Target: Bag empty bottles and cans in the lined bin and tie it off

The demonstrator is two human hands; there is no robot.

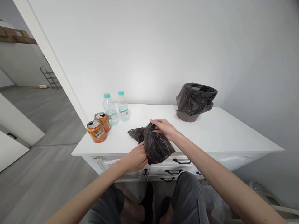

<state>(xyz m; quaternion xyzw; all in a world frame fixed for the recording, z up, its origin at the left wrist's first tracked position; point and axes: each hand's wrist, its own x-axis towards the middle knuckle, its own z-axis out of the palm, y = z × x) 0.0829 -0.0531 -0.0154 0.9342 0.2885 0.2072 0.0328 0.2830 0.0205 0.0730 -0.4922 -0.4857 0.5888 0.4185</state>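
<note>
A crumpled black plastic bag point(157, 148) is between my hands, over the front edge of the white cabinet top point(233, 133). My right hand point(164, 129) pinches its gathered upper part. From the lower left, my left hand point(137, 158) grips the bag's side, with some fingers hidden behind the plastic. A loose end of the bag spreads to the left over the cabinet top.
Two orange soda cans point(97, 132) and two clear bottles point(123, 109) with teal caps stand at the left. A trash bin point(187, 116) lined with a black bag point(196, 99) stands at the back right. Drawers point(174, 172) with black handles are below.
</note>
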